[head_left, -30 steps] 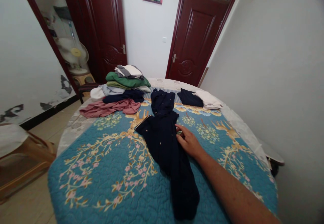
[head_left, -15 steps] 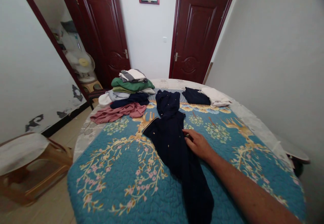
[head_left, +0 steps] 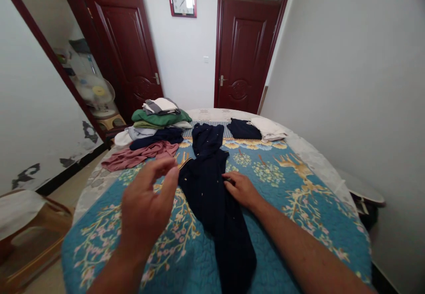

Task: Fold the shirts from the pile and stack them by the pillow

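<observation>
Left of navy garment [head_left: 207,187]: raised left hand [head_left: 146,199] blocks passage.
Behind-left of it: tall clothes pile [head_left: 161,117].
Right of it: free quilt [head_left: 332,227] beyond right hand [head_left: 241,190].
Behind-right of it: low folded clothes [head_left: 245,130].

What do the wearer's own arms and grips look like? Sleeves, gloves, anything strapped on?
Left forearm and right forearm: bare as far as the frame shows, no sleeve, watch or cable. Left grip: ungloved human hand, slightly blurred. Right grip: also ungloved. Rings: can't rule out.
</observation>
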The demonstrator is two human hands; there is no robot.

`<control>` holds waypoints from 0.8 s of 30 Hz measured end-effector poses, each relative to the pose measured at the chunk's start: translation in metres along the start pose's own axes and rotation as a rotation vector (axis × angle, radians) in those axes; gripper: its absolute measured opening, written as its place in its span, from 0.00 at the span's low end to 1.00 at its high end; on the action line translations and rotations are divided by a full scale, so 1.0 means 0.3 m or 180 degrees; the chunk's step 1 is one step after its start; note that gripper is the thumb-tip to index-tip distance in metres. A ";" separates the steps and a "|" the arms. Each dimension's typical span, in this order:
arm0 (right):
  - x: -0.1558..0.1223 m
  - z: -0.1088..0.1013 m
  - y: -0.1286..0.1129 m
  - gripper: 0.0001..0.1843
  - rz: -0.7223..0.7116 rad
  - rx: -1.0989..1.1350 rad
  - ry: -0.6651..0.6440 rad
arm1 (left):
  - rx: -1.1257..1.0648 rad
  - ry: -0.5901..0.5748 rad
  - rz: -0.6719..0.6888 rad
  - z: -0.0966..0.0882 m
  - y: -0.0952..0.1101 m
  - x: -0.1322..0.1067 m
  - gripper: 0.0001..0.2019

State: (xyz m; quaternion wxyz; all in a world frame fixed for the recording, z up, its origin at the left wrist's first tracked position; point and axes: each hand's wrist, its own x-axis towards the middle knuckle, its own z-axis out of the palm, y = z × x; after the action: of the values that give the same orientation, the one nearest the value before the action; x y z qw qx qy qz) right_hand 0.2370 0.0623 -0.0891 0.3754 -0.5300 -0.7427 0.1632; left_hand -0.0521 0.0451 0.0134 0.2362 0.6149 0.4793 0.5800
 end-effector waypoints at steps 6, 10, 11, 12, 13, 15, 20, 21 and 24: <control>0.012 0.004 0.013 0.12 0.0318 0.0305 0.0143 | 0.2097 -0.1427 -0.0121 0.226 -0.285 0.188 0.27; 0.027 0.002 0.034 0.11 0.0561 0.0499 0.0299 | 0.2219 -0.1556 -0.0304 0.219 -0.408 0.216 0.18; 0.032 0.002 0.041 0.11 0.0637 0.0562 0.0347 | 0.2203 -0.1526 -0.0301 0.210 -0.415 0.215 0.19; 0.036 0.001 0.047 0.11 0.0711 0.0619 0.0381 | 0.2198 -0.1470 -0.0269 0.204 -0.416 0.211 0.19; 0.039 0.002 0.053 0.11 0.0774 0.0666 0.0400 | 0.2196 -0.1408 -0.0224 0.202 -0.413 0.206 0.19; 0.042 0.004 0.059 0.11 0.0819 0.0733 0.0412 | 0.2206 -0.1426 -0.0130 0.209 -0.406 0.192 0.21; 0.048 -0.013 0.068 0.13 0.0853 0.0802 0.0446 | 0.2072 -0.1665 -0.0135 0.240 -0.394 0.183 0.13; 0.052 -0.028 0.078 0.14 0.0971 0.0837 0.0543 | 0.1711 -0.1550 -0.0214 0.233 -0.391 0.192 0.13; 0.070 -0.113 0.134 0.15 0.1393 0.1099 0.1360 | -0.0004 -0.0543 -0.0900 0.164 -0.383 0.233 0.12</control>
State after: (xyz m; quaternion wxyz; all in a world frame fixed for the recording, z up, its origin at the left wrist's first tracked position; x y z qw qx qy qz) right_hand 0.2852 0.0917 -0.0842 0.5625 -0.6275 -0.4776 0.2484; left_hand -0.0514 0.1679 -0.0604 0.3556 0.5882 0.5389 0.4870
